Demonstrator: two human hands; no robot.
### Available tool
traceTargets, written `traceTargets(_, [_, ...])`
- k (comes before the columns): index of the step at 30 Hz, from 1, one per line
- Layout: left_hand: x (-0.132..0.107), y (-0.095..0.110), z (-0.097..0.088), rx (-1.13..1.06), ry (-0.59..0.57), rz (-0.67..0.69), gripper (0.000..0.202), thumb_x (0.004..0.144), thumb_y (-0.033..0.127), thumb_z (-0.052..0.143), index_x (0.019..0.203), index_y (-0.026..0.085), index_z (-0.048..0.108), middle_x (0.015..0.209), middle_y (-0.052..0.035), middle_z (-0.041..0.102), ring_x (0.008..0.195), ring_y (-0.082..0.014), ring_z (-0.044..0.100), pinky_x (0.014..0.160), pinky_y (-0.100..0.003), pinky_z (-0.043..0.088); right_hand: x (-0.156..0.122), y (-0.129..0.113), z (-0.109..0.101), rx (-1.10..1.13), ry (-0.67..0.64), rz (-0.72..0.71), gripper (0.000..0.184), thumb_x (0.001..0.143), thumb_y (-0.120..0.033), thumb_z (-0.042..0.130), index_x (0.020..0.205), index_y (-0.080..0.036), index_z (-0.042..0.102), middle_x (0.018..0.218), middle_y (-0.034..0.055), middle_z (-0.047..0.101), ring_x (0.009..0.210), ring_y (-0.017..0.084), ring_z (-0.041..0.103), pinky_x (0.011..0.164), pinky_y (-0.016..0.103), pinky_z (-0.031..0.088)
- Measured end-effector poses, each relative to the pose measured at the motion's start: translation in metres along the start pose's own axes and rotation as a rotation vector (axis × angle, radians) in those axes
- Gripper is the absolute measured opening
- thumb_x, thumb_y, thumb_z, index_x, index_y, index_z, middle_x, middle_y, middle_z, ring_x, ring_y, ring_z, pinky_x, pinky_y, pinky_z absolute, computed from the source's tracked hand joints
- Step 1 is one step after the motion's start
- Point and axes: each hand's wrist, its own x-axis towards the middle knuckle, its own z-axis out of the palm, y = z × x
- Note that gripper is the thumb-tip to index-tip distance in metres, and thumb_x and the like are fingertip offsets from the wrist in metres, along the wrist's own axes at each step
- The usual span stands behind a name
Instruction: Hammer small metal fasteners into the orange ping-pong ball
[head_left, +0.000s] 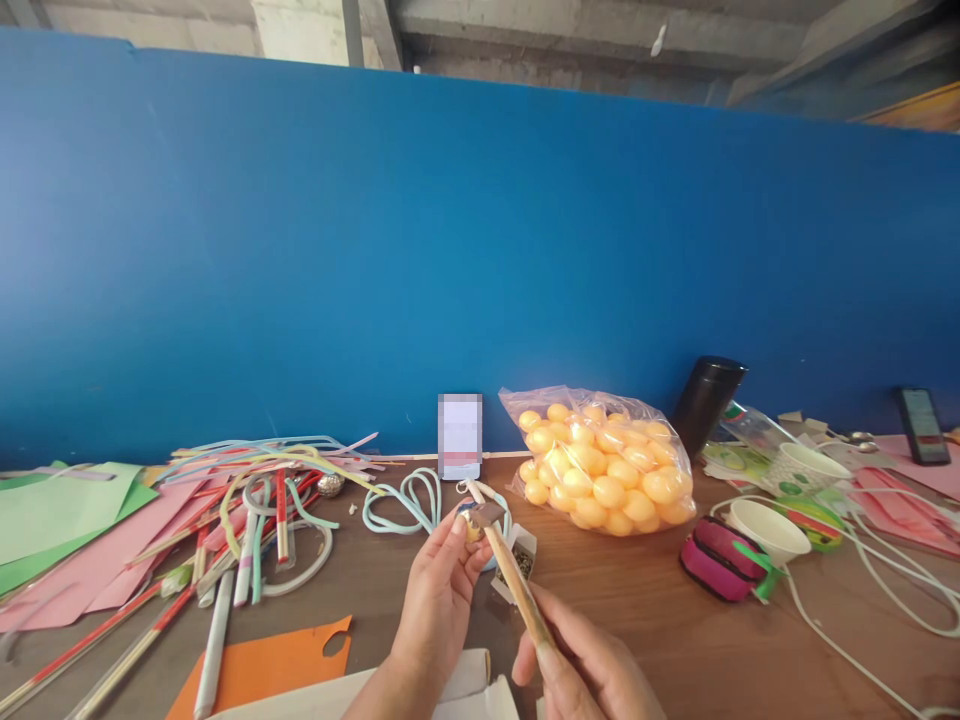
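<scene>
In the middle of the head view, my left hand (435,590) pinches a small shiny gold and blue piece (471,522) between thumb and fingers. Its exact kind cannot be made out. My right hand (581,655) is wrapped round the wooden handle of a small hammer (517,585). The dark hammer head is at the small piece and partly hides it. Just behind the hammer handle sits a small open box (524,545) with many tiny dark bits in it. A light blue cord (401,505) lies looped beyond my left hand.
Behind the hands stand a phone (460,430) and a clear bag of orange balls (600,470). Straws and tubes (255,510) are heaped at left, near an orange sheet (277,660). At right are a black bottle (705,405), a magenta pouch (712,565), a paper cup (772,530) and cables.
</scene>
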Motion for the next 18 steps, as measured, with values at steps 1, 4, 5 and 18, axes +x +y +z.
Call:
traceTargets(1, [-0.0002, -0.0002, -0.0001, 0.002, 0.0, -0.002, 0.028, 0.079, 0.029, 0.071, 0.102, 0.012, 0.07, 0.092, -0.009, 0.071, 0.076, -0.0147, 0.065, 0.074, -0.026, 0.054, 0.0004, 0.0008, -0.0001, 0.003, 0.001, -0.004, 0.064, 0.087, -0.065, 0.046, 0.129, -0.019, 0.059, 0.076, 0.0069, 0.065, 0.039, 0.008, 0.042, 0.036, 0.021, 0.037])
traceTargets(4, [-0.0004, -0.0003, 0.0, 0.009, -0.004, 0.0, 0.029, 0.08, 0.028, 0.07, 0.105, 0.013, 0.069, 0.092, -0.0088, 0.071, 0.075, -0.014, 0.065, 0.073, -0.026, 0.054, 0.0023, 0.002, -0.001, -0.016, -0.002, 0.005, 0.065, 0.088, -0.065, 0.044, 0.131, -0.019, 0.057, 0.076, 0.0071, 0.066, 0.039, 0.008, 0.04, 0.035, 0.021, 0.036])
traceTargets(5, [-0.0004, -0.0002, 0.0001, 0.009, -0.005, 0.005, 0.03, 0.08, 0.028, 0.07, 0.106, 0.013, 0.069, 0.093, -0.009, 0.071, 0.075, -0.0141, 0.065, 0.073, -0.026, 0.054, 0.003, 0.0019, -0.0013, -0.029, -0.008, 0.017, 0.065, 0.088, -0.065, 0.043, 0.133, -0.019, 0.056, 0.076, 0.007, 0.066, 0.038, 0.008, 0.04, 0.035, 0.02, 0.035])
traceTargets(18, [0.0031, -0.0005, -0.0009, 0.017, 0.043, 0.01, 0.024, 0.079, 0.028, 0.071, 0.097, 0.013, 0.071, 0.091, -0.008, 0.071, 0.076, -0.0137, 0.065, 0.074, -0.025, 0.054, 0.0042, 0.0068, -0.0005, -0.038, -0.015, 0.025, 0.068, 0.088, -0.066, 0.04, 0.134, -0.018, 0.054, 0.076, 0.0064, 0.065, 0.038, 0.007, 0.038, 0.034, 0.02, 0.034])
